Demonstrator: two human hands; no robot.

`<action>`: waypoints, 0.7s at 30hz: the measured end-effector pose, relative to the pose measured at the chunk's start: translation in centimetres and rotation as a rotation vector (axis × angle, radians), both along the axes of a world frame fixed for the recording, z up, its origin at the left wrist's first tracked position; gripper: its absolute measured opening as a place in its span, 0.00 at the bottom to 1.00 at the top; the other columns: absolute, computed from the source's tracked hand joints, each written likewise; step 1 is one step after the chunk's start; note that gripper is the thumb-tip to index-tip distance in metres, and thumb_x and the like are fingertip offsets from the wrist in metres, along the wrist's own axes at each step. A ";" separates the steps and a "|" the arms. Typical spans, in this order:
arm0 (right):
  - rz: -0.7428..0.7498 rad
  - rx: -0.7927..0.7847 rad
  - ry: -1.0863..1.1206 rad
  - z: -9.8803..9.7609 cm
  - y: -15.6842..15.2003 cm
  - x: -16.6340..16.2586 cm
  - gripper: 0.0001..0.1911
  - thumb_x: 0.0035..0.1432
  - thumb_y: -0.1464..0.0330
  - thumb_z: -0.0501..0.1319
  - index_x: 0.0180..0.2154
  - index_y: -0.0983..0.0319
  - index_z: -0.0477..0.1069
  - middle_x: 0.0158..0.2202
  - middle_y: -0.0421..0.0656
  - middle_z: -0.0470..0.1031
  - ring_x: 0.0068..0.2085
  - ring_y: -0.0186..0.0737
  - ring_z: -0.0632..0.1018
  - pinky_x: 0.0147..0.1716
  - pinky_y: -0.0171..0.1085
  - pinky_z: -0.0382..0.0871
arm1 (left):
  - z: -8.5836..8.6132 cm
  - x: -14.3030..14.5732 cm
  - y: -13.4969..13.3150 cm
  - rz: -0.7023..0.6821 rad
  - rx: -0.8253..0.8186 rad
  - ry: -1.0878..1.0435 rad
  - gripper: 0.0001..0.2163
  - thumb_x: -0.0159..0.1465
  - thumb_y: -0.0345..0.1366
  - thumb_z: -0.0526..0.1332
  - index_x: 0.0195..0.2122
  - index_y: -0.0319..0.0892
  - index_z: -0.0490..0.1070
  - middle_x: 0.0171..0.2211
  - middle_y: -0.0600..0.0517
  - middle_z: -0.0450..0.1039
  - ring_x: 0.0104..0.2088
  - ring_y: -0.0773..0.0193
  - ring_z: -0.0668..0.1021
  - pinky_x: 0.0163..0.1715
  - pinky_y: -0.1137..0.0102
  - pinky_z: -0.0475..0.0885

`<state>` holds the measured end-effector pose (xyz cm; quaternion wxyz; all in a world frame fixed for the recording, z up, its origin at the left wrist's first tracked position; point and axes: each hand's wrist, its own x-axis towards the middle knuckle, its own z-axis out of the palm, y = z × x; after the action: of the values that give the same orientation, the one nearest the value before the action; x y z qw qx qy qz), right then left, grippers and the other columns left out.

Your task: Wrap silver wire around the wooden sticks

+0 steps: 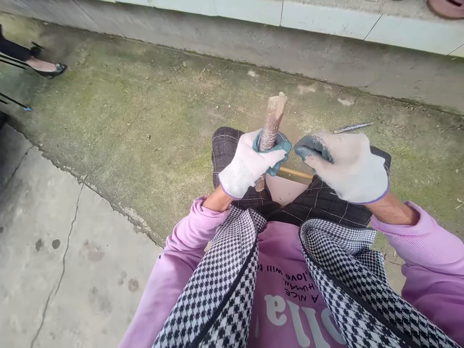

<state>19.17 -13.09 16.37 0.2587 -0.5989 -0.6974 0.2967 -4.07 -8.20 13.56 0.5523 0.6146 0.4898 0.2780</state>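
My left hand (253, 162), in a white glove with a blue-green coated palm, is wrapped around a short wooden stick (274, 113). The stick stands tilted, its rough, split-looking end pointing away from me. Thin wire or cord (268, 137) is wound round its middle, just above my thumb. My right hand (340, 164), in a matching glove with a darker, dirty palm, is close by to the right, apart from the stick. Its fingers are pressed together against the thumb. Whatever they pinch, if anything, is too small to make out.
A slim pointed object (353, 127) lies on the mossy ground beyond my right hand. A thin yellowish rod (295, 172) runs between my knees. A tiled ledge (250, 10) crosses the back. At far left is another person's foot in a black shoe (50, 70).
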 end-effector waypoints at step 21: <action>-0.284 0.066 0.139 -1.2 0.6 1.7 0.15 0.70 0.55 0.68 0.47 0.55 0.88 0.47 0.50 0.93 0.49 0.58 0.91 0.55 0.61 0.87 | -2.0 -0.6 0.1 0.151 0.152 -0.053 0.08 0.66 0.38 0.79 0.38 0.45 0.82 0.28 0.56 0.80 0.30 0.62 0.83 0.33 0.69 0.81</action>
<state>20.88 -12.44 15.22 0.3654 -0.6607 -0.5953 0.2749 -4.66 -8.05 11.59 0.4943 0.6085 0.4974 0.3715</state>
